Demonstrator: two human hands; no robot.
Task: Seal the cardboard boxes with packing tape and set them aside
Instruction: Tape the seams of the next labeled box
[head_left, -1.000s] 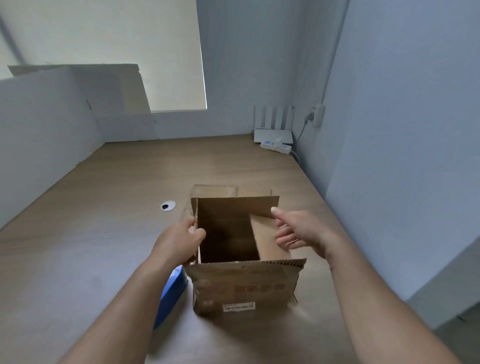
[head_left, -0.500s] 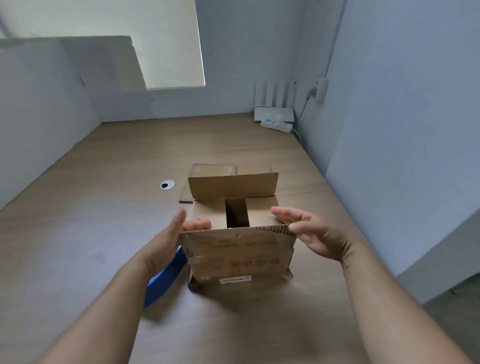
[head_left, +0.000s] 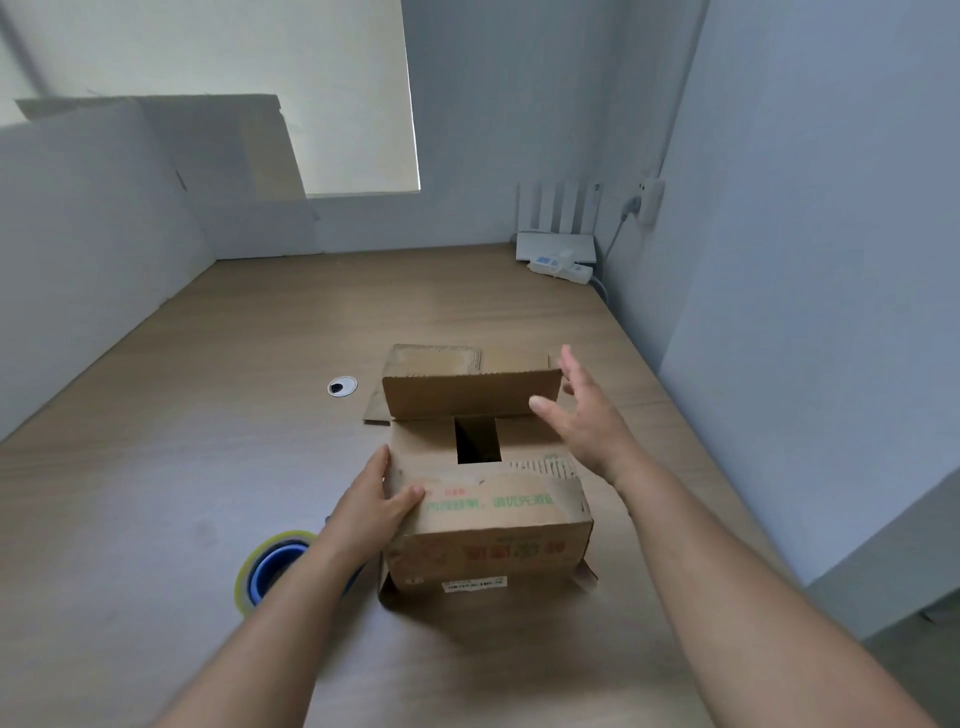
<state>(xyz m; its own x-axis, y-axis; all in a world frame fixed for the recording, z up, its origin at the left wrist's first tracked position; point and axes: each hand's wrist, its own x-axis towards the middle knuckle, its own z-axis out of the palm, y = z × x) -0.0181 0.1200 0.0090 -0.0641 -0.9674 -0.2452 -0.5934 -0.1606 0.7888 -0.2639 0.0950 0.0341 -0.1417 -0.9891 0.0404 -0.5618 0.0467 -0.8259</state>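
A brown cardboard box (head_left: 488, 535) with red and green print stands on the wooden table (head_left: 208, 415) in front of me. Its near flap and both side flaps are folded down, leaving a dark gap in the middle; the far flap (head_left: 470, 392) stands upright. My left hand (head_left: 371, 506) lies flat against the box's left top edge, thumb on the near flap. My right hand (head_left: 582, 410) hovers with spread fingers just right of the far flap, holding nothing. A roll of packing tape (head_left: 270, 569) with a blue core lies left of the box, partly hidden by my left forearm.
A flattened piece of cardboard (head_left: 436, 356) lies behind the box. A round cable grommet (head_left: 342, 386) is set in the table to the left. A white router (head_left: 556, 244) and power strip (head_left: 561, 269) sit at the far right corner. White partitions (head_left: 78, 249) and walls enclose the table.
Both side flaps were folded in and the near flap came down. My left hand moved onto the near flap; my right hand lifted off the box toward the far flap.
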